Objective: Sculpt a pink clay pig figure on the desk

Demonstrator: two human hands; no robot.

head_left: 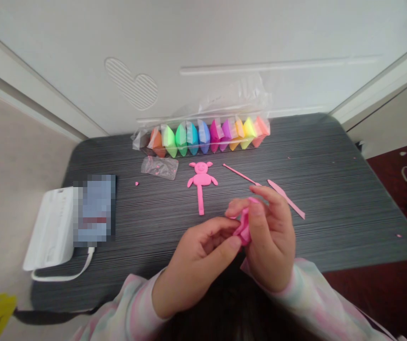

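Observation:
Between my two hands is a lump of pink modelling clay [245, 229], stretched and folded. My left hand [203, 255] pinches its lower left edge with thumb and fingertips. My right hand [269, 232] grips the other side, thumb pressed on top. Just beyond them a pink clay pig figure [202, 180] lies flat, with head, ears, arms, body and one long strip below. To its right are a thin pink modelling stick [240, 174], its near end by my right fingers, and a pink clay knife [286, 199].
A clear bag holds a row of coloured clay packets [203, 137] along the table's back edge. A small crumpled plastic wrapper [159, 167] and a pink crumb [137, 183] lie nearby. At left are a white power bank [49, 227] with cable and a blurred blue item [98, 208].

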